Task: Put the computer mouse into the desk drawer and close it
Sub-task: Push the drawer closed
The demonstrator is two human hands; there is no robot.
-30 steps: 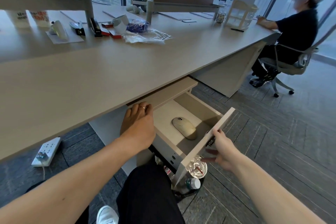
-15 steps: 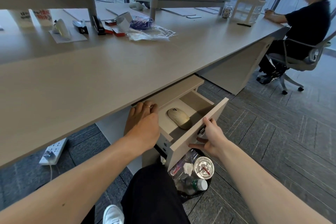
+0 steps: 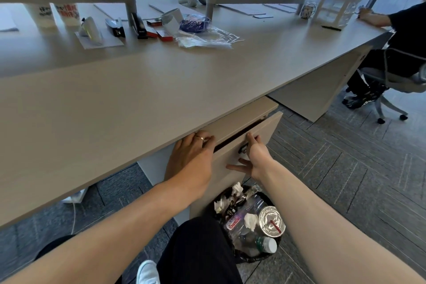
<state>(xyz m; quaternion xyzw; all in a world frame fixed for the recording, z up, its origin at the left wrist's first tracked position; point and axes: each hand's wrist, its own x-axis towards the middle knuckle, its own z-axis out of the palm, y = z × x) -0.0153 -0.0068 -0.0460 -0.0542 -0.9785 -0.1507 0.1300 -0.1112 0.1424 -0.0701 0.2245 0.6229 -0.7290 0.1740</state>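
Observation:
The beige desk drawer (image 3: pixel 261 130) under the desk top (image 3: pixel 138 90) is almost fully in; only a narrow dark slit shows along its top edge. The computer mouse is hidden inside it. My right hand (image 3: pixel 255 157) lies against the drawer front beside its small lock, thumb up at the top edge and fingers spread apart on the panel. My left hand (image 3: pixel 191 159) rests flat on the cabinet corner just left of the drawer, under the desk edge, holding nothing.
A full waste bin (image 3: pixel 253 226) with bottles and a lidded cup stands right below the drawer, beside my dark-trousered leg. Staplers, cups and a plastic bag (image 3: pixel 207 37) lie at the desk's back. Another person on a swivel chair (image 3: pixel 391 80) sits far right.
The drawer has slid from wide open to nearly shut, pushed by my right hand, and the mouse has gone out of sight inside it. My left hand stayed on the cabinet.

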